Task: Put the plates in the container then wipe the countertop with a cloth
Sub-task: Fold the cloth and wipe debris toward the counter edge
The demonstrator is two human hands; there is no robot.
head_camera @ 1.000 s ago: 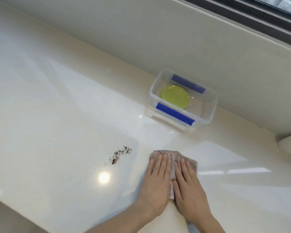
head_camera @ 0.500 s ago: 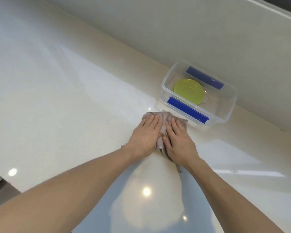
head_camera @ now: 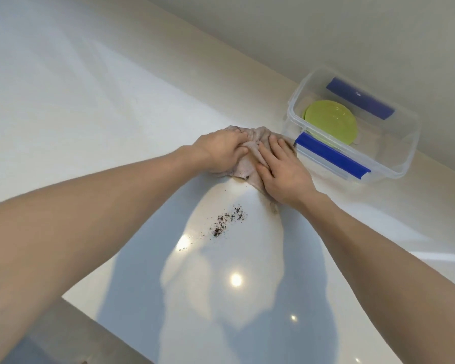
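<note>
A crumpled pinkish-grey cloth (head_camera: 247, 166) lies on the glossy white countertop (head_camera: 90, 114), right beside the near left corner of a clear plastic container (head_camera: 410, 143) with blue clips. Green plates (head_camera: 331, 122) lie stacked inside the container. My left hand (head_camera: 221, 151) grips the cloth's left part, its fingers curled into the bunched fabric. My right hand (head_camera: 281, 169) presses flat on the cloth's right part with straight fingers. Dark crumbs (head_camera: 229, 220) are scattered on the counter just on my side of the cloth, between my forearms.
A beige wall (head_camera: 300, 35) runs behind the counter, and the container stands close against it. The counter's front edge (head_camera: 103, 324) crosses the lower left, with grey floor beyond. Ceiling lights glare off the surface near me.
Both hands slid the cloth away from me up to the container. My left fingers went from flat to curled, bunching the fabric. The crumbs now lie nearer me than the cloth.
</note>
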